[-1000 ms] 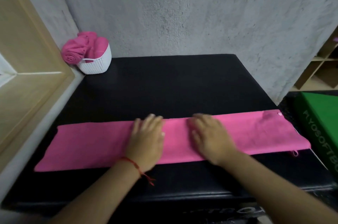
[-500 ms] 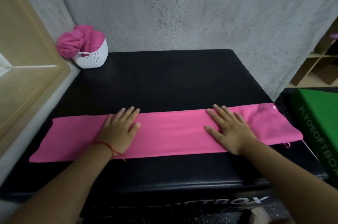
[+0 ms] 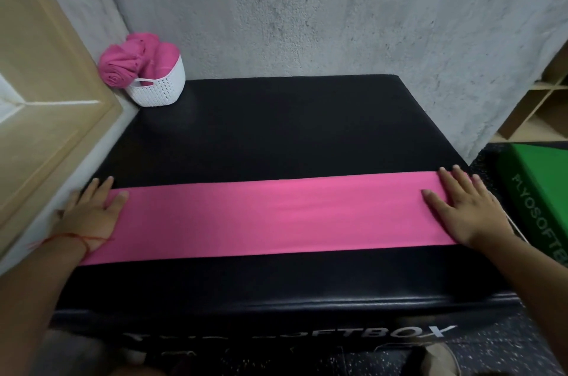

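Nearest to us, a speckled floor (image 3: 507, 351) meets the front of a black box (image 3: 276, 136), where we read pale lettering (image 3: 368, 333) ending in "SOFTBOX". Two bare forearms reach in over that front edge, one from each lower corner. A red thread (image 3: 80, 239) circles the left wrist.

On the near half of the box top lies the towel (image 3: 270, 216), a pink strip folded long and narrow. It is flat and smooth, and it runs across almost the whole width, parallel to the front edge. The left grip (image 3: 89, 214) is released: palm down on the towel's left end, fingers straight and spread, their tips past the far edge and touching the black top. It covers that end, so we cannot see the corners there. The right grip (image 3: 467, 211) is likewise released, flat on the towel's right end, fingers straight and fanned, pointing away from us, grasping nothing. A thin white cord (image 3: 518, 229) shows just beside the right wrist. Right of the black box sits a green box (image 3: 541, 191) with pale letters on its side.

Beyond the towel, in the far left corner of the top, stands a white basket (image 3: 159, 90) with pink rolls (image 3: 129, 65) poking out, well apart from the towel. Behind it rises a rough grey wall (image 3: 307, 7). A pale wooden frame (image 3: 46, 99) runs along the left, and a wooden shelf (image 3: 541, 111) shows at the far right.
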{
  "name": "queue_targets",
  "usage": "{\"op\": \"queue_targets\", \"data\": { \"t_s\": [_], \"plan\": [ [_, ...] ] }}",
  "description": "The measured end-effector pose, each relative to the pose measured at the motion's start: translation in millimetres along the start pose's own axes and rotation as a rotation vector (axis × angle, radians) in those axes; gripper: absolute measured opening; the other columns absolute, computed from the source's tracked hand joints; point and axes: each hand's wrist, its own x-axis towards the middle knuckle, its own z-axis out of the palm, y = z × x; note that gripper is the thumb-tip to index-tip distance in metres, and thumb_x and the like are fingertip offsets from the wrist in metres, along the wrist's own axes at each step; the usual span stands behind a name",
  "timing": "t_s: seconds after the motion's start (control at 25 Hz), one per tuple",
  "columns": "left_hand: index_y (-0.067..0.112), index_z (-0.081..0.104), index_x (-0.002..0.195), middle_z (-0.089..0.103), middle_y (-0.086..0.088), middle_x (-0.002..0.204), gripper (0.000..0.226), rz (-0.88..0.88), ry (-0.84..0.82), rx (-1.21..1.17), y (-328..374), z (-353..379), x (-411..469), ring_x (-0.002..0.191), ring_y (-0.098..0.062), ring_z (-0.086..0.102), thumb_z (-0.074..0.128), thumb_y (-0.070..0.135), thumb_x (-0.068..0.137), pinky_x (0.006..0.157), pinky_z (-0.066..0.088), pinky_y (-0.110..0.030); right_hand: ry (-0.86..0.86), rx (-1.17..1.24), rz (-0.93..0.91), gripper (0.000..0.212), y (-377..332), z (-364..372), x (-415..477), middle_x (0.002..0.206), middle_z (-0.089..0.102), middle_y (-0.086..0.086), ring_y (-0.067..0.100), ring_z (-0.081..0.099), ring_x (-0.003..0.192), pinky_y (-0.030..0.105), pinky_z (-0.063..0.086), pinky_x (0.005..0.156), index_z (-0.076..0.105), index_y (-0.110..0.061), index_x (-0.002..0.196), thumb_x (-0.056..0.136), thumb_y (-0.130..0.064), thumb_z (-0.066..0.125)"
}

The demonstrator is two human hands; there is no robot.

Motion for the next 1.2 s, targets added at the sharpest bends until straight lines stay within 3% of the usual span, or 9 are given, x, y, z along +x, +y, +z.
{"op": "queue_targets", "data": {
  "t_s": [0.2, 0.32, 0.44, 0.56, 0.64, 0.76, 0.96, 1.12, 1.2],
  "plan": [
    [0.044, 0.011, 0.164, 0.006, 0.01, 0.174, 0.064, -0.011, 0.035, -0.009, 3, 3, -2, 0.16, -0.025, 0.004, 0.017, 0.066, 0.105, 0.123, 0.013, -0.063, 0.233, 0.071, 0.319, 0.108, -7, -7, -7, 0.149, 0.047, 0.029, 0.05, 0.045, 0.137, 0.063, 0.039, 0.111, 0.045, -0.009, 0.151, 0.084, -0.093, 0.028],
    [0.043, 0.013, 0.164, 0.007, 0.009, 0.174, 0.064, -0.015, 0.045, -0.003, 3, 3, -2, 0.16, -0.026, 0.005, 0.015, 0.066, 0.104, 0.123, 0.014, -0.064, 0.213, -0.157, 0.312, 0.105, -13, -17, -13, 0.132, 0.055, 0.027, 0.048, 0.053, 0.122, 0.059, 0.048, 0.099, 0.061, -0.004, 0.131, 0.087, -0.094, 0.028],
    [0.043, 0.012, 0.164, 0.008, 0.009, 0.174, 0.065, -0.024, 0.054, -0.013, 1, 6, -2, 0.16, -0.027, 0.006, 0.015, 0.067, 0.103, 0.123, 0.015, -0.064, 0.058, 0.041, 0.437, 0.114, -11, -36, -7, 0.107, 0.067, 0.025, 0.041, 0.066, 0.095, 0.049, 0.056, 0.086, 0.067, 0.0, 0.109, 0.067, -0.104, 0.046],
    [0.044, 0.012, 0.164, 0.009, 0.009, 0.174, 0.066, -0.025, 0.063, -0.021, -1, 9, 0, 0.16, -0.027, 0.006, 0.014, 0.067, 0.103, 0.122, 0.015, -0.065, -0.083, 0.351, 0.553, 0.088, -7, -61, 1, 0.119, 0.068, 0.03, 0.039, 0.061, 0.097, 0.045, 0.049, 0.09, 0.069, 0.011, 0.114, 0.072, -0.064, 0.088],
    [0.044, 0.012, 0.164, 0.01, 0.009, 0.174, 0.066, -0.026, 0.072, -0.022, -1, 10, 1, 0.159, -0.027, 0.007, 0.014, 0.068, 0.102, 0.122, 0.016, -0.065, -0.152, 0.485, 0.567, 0.056, -7, -77, 0, 0.105, 0.071, 0.029, 0.037, 0.064, 0.085, 0.044, 0.054, 0.082, 0.071, 0.012, 0.102, 0.077, -0.032, 0.094],
    [0.043, 0.014, 0.164, 0.012, 0.007, 0.173, 0.066, -0.034, 0.087, -0.006, 2, 11, 0, 0.159, -0.028, 0.01, 0.014, 0.067, 0.102, 0.121, 0.018, -0.065, -0.104, 0.55, 0.491, 0.032, -15, -98, -3, 0.086, 0.073, 0.024, 0.033, 0.068, 0.073, 0.041, 0.058, 0.071, 0.076, 0.005, 0.102, 0.083, -0.018, 0.087],
    [0.042, 0.016, 0.164, 0.015, 0.006, 0.173, 0.067, -0.03, 0.105, 0.003, 1, 10, 1, 0.158, -0.029, 0.012, 0.014, 0.067, 0.102, 0.121, 0.02, -0.065, -0.042, 0.431, 0.155, 0.022, -100, -127, -17, 0.091, 0.072, 0.01, 0.027, 0.066, 0.083, 0.041, 0.053, 0.082, 0.077, -0.015, 0.103, 0.099, -0.035, 0.07],
    [0.041, 0.015, 0.164, 0.016, 0.005, 0.173, 0.066, -0.029, 0.114, 0.007, 1, 13, 0, 0.158, -0.03, 0.012, 0.016, 0.065, 0.103, 0.121, 0.02, -0.065, -0.202, 0.546, -0.117, 0.014, -201, -103, -37, 0.129, 0.071, -0.021, 0.003, 0.065, 0.12, 0.028, 0.047, 0.11, 0.076, -0.03, 0.086, 0.098, -0.033, 0.07],
    [0.041, 0.015, 0.164, 0.016, 0.005, 0.173, 0.066, -0.029, 0.118, 0.013, 3, 12, 0, 0.157, -0.03, 0.013, 0.016, 0.064, 0.103, 0.121, 0.021, -0.065, -0.211, 0.505, -0.149, 0.021, -238, -71, -42, 0.123, 0.076, -0.019, 0.006, 0.07, 0.115, 0.03, 0.052, 0.107, 0.081, -0.027, 0.092, 0.096, -0.041, 0.066]
  ]
}}
